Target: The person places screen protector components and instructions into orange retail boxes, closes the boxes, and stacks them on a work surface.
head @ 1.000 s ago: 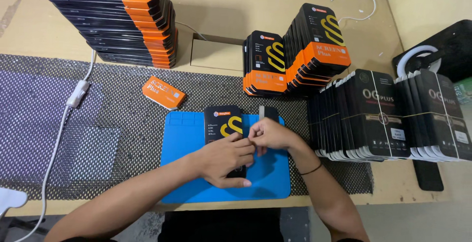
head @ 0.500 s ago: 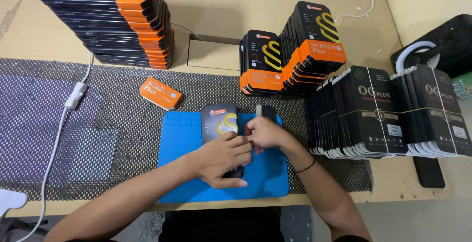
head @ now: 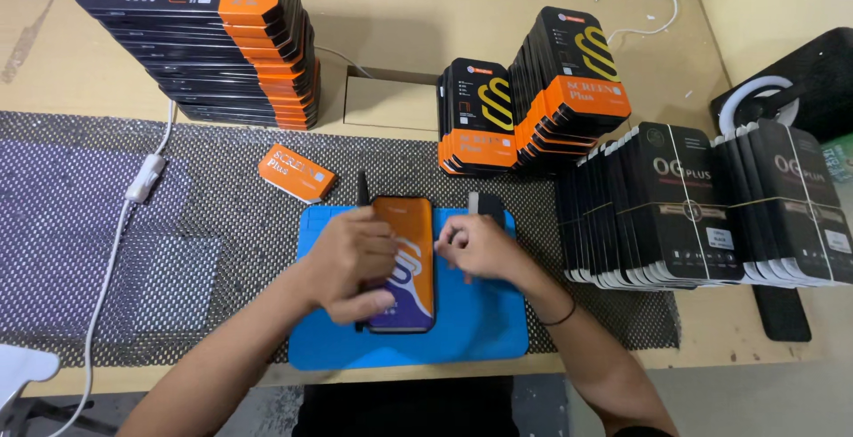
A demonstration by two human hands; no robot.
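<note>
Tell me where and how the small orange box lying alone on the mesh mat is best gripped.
Judging by its pose, the small orange box is best pinched across its two long edges, coming straight down from above. It lies flat and slanted on the black mesh mat, apart from the blue mat and the stacks, so both long sides look free. Its flat top offers no handle.

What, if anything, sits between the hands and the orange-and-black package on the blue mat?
Nothing visible. The left hand grips the package at its left edge, and the right hand touches its right edge. It lies flat on the blue mat, apart from the small orange box.
</note>
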